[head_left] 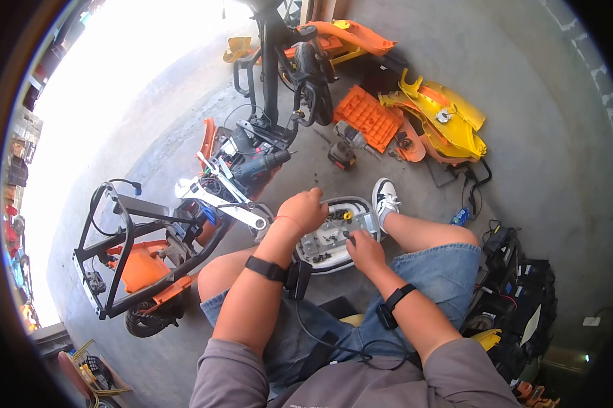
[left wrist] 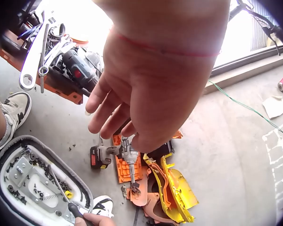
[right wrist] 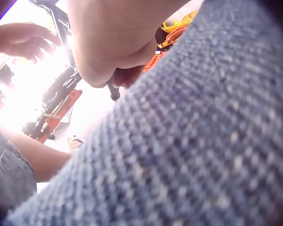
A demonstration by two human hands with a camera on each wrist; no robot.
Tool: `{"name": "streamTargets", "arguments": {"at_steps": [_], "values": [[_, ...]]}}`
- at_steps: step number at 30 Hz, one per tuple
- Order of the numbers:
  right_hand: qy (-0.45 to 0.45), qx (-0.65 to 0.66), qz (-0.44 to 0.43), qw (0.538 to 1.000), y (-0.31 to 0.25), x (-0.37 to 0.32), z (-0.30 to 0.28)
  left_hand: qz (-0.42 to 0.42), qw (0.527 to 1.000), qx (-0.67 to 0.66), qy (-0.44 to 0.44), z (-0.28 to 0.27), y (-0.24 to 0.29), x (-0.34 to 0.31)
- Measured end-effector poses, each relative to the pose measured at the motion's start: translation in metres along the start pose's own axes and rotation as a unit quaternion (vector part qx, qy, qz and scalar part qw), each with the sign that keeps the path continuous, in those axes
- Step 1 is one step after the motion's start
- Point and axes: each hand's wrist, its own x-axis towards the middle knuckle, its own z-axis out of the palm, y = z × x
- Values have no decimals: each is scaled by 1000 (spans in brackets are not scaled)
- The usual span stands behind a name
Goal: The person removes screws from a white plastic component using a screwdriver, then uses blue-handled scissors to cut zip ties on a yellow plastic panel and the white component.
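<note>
Left hand (head_left: 305, 209) hovers over the white oval housing (head_left: 318, 243), fingers hanging loosely apart and holding nothing. Right hand (head_left: 364, 250) is closed round the handle of a screwdriver (left wrist: 73, 207), whose tip rests inside the housing among loose screws. The housing lies on the concrete floor (head_left: 524, 136), between the knees, just beside a sneaker (head_left: 385, 197).

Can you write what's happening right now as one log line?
left hand: open, holds nothing | right hand: grips screwdriver | screwdriver tip: inside cover
</note>
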Motion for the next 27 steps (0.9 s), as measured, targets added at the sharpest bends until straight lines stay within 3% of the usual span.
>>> {"name": "streamTargets", "arguments": {"at_steps": [15, 27], "values": [[-53, 10, -26, 998, -5, -11, 0, -10, 999, 19, -23, -4, 4, -3], [-65, -82, 71, 992, 11, -15, -36, 6, 1000, -6, 4, -7, -1, -6]]}}
